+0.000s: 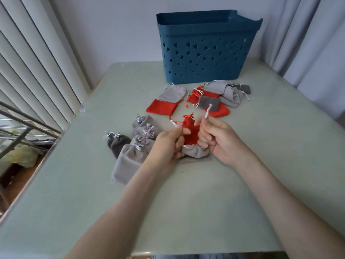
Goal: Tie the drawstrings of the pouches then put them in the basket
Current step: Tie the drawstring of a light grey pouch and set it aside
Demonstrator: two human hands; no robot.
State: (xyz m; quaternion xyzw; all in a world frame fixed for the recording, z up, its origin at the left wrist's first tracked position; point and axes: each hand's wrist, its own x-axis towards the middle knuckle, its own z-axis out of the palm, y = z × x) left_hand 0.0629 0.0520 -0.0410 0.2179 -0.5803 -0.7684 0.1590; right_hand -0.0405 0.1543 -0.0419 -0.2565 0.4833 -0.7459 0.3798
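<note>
Biggest first: at the back of the surface (205, 202) sits the blue basket (205, 53), and we can't see inside it from here. Our grey pouch (196, 152) is mid-surface between both hands, mouth bunched. Looks soft, light and floppy, so we take the cords, not the cloth: left hand (166, 144) and right hand (221, 140) each have their grip pinched on a drawstring end (207, 111)

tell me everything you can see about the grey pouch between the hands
The light grey pouch looks like soft, velvety cloth, its mouth gathered into ruffles. Its body rests on the table. The left hand and right hand each pinch a white drawstring end, raised and held apart.
</note>
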